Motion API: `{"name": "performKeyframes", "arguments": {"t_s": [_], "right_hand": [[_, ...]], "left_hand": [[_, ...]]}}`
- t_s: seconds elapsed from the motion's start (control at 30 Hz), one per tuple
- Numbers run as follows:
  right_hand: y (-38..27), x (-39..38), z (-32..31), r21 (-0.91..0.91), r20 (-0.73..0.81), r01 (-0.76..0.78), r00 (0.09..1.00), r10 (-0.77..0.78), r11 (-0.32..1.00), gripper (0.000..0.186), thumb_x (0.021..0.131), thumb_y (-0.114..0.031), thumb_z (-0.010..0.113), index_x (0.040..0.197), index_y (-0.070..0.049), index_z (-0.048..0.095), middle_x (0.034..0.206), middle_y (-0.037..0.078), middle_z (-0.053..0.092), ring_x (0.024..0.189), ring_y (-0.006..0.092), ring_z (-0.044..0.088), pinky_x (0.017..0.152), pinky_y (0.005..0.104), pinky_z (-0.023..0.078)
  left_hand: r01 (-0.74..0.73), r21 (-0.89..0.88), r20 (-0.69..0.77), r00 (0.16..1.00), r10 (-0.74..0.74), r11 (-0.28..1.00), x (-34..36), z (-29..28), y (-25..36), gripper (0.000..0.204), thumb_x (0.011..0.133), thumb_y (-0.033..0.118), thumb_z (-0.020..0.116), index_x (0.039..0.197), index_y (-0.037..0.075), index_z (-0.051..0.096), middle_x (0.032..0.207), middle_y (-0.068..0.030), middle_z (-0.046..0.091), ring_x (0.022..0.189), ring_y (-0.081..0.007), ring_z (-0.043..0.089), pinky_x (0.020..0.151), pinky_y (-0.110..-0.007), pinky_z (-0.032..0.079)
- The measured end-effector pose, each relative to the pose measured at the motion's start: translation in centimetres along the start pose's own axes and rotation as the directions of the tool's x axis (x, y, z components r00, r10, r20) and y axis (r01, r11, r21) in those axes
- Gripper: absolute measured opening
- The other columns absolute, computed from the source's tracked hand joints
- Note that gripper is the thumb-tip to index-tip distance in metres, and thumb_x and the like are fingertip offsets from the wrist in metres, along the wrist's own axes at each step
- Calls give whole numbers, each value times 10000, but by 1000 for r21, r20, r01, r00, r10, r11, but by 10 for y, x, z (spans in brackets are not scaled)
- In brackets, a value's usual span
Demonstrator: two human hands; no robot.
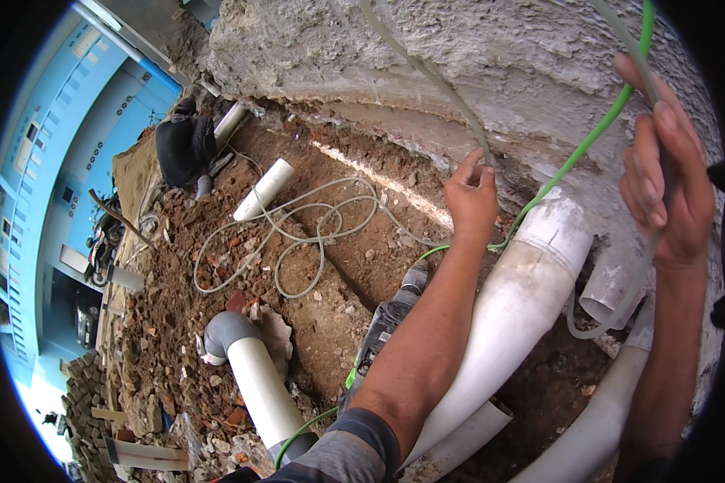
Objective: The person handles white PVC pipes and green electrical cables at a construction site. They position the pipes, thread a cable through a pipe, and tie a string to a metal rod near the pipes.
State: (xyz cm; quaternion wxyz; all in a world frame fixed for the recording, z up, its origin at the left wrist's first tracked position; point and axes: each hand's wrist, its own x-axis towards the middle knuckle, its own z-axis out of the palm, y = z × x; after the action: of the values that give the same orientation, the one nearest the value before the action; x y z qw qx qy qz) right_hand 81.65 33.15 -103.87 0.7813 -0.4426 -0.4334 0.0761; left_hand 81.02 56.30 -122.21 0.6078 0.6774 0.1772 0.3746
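Observation:
My left hand [471,197] is closed in a pinch on a clear flexible hose [439,76], which rises from the fingertips past the top of the view. My right hand [673,173], raised beside the rough wall, has its fingers partly curled around a length of the same kind of hose. Below that hand the hose loops down to a small grey pipe [608,294]. A green cord [588,145] hangs between my hands and passes over a thick white pipe [532,274]. Under my left forearm lies a dark power tool [387,322], partly hidden.
More clear hose lies in loops [322,237] on the rubble. A white pipe with a grey elbow [229,334] and a loose pipe piece [264,191] lie to the left. A crouching person [185,145] is by the rough wall [330,52]. Beyond is a blue building [80,153].

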Motion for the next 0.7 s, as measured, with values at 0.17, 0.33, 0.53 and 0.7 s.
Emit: {"name": "performKeyframes", "arguments": {"t_s": [0.17,0.33,0.53,0.7], "right_hand": [[2,0,-2,37,20,16,1000,-17,999,496,1068,-182,330,1484,76,245,560,-33,417,365,0,351,321,139,337],[0,1,-4,36,24,-23,999,22,999,489,1071,-189,303,1477,80,260,570,-35,429,359,2,349,327,146,334],[-1,-1,-1,14,19,-19,1000,19,1000,483,1073,-198,276,1465,84,291,574,-39,436,355,6,342,347,156,334],[-1,2,1,48,76,-9,997,6,999,477,1074,-194,268,1457,87,304,582,-41,455,360,-3,360,342,145,342]], "left_hand": [[-20,18,-10,1000,21,1000,0,0,2,337,906,-22,628,1240,22,637,841,-64,651,673,-111,617,584,-255,546],[28,-47,-30,999,-30,998,-3,2,9,322,887,-25,621,1204,18,656,762,-36,630,648,-94,548,591,-266,457],[74,-96,-33,996,-77,993,-7,4,16,315,900,-44,615,1211,-2,642,781,-40,626,614,-79,541,523,-242,441],[66,-69,-29,997,-68,995,-6,3,18,317,902,-39,624,1216,2,642,785,-37,618,621,-82,550,523,-248,452]]}}
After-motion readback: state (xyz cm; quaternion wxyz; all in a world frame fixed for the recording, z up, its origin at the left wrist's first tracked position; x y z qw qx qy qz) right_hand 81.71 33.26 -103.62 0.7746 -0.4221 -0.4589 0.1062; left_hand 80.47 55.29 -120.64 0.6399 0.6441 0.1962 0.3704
